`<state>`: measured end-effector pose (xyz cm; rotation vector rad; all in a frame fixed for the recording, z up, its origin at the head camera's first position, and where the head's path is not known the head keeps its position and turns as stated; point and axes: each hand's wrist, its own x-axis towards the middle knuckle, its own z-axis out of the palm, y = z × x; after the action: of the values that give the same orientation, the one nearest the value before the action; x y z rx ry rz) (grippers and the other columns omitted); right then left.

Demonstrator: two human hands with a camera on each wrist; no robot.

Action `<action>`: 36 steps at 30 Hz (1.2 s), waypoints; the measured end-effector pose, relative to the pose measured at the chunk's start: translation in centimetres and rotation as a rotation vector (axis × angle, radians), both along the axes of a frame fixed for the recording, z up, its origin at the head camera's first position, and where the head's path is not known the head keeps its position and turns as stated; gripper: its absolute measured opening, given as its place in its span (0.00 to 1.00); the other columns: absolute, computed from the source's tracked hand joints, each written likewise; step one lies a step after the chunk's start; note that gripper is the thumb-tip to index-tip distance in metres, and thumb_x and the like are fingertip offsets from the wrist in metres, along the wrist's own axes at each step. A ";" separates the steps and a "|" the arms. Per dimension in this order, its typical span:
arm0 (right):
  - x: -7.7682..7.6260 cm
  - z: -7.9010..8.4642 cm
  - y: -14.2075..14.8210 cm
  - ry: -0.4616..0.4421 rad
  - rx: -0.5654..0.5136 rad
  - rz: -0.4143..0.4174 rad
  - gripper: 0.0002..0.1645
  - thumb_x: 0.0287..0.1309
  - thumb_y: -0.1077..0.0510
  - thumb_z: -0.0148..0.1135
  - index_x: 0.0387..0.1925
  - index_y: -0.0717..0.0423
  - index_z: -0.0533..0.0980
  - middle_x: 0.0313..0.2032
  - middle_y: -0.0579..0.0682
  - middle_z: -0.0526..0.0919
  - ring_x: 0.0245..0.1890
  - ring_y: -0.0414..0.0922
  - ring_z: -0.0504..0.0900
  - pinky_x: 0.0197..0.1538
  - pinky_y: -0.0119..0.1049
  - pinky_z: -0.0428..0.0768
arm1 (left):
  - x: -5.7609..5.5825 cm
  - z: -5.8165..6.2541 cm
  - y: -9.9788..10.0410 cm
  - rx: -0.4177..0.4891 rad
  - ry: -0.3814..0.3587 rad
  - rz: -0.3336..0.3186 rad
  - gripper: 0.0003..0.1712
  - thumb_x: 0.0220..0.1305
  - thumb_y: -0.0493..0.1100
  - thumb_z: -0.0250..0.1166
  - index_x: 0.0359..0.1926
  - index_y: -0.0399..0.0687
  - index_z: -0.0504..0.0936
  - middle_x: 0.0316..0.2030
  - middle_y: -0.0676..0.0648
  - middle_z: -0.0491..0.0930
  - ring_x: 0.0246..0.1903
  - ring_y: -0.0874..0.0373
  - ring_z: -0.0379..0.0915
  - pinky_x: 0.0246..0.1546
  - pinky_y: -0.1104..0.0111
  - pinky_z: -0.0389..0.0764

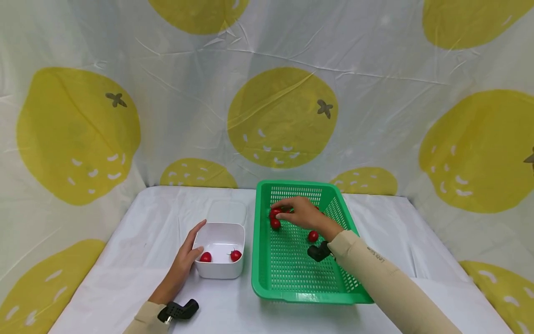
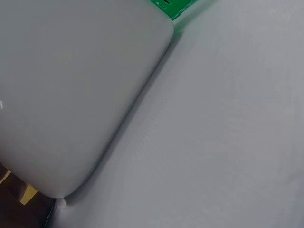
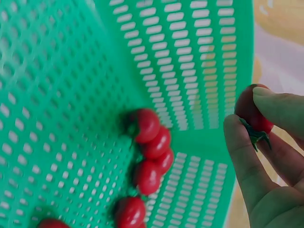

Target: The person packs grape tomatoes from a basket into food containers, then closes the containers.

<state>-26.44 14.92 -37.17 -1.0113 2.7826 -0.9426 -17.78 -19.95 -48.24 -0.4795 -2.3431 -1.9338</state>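
My right hand (image 1: 306, 215) is over the far part of a green plastic basket (image 1: 256, 250). Thumb and fingers pinch a cherry tomato (image 3: 248, 110) with a green stem cap, seen closely in the right wrist view. Below it, several red cherry tomatoes (image 3: 148, 176) lie in a row along the basket's bottom edge. My left hand (image 1: 182, 258) holds the left side of a square white container (image 1: 220, 272), thumb at the rim and fingers along the outside wall. Inside are two tomatoes, one at the left (image 1: 206, 257) and one at the right (image 1: 235, 255).
A pale translucent lid (image 1: 227, 212) lies on the white cloth (image 1: 167, 218) behind the container. The basket stands close to the container's right. Another tomato (image 1: 313, 236) sits mid-basket below my right wrist. A lemon-print curtain (image 1: 187, 116) encloses the table's back and sides.
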 end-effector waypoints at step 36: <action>3.3 0.2 -8.1 -0.140 -0.241 0.197 0.18 0.58 0.57 0.67 0.52 0.52 0.81 0.45 0.41 0.82 0.45 0.36 0.79 0.44 0.29 0.81 | 0.0 -0.2 0.2 -0.010 0.003 0.008 0.36 0.66 0.39 0.46 0.74 0.62 0.53 0.74 0.53 0.48 0.73 0.49 0.36 0.62 0.31 0.35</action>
<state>-23.11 6.78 -36.95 -1.1715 2.4458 -1.2856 -17.81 -19.79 -48.48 -0.4734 -2.3503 -1.9178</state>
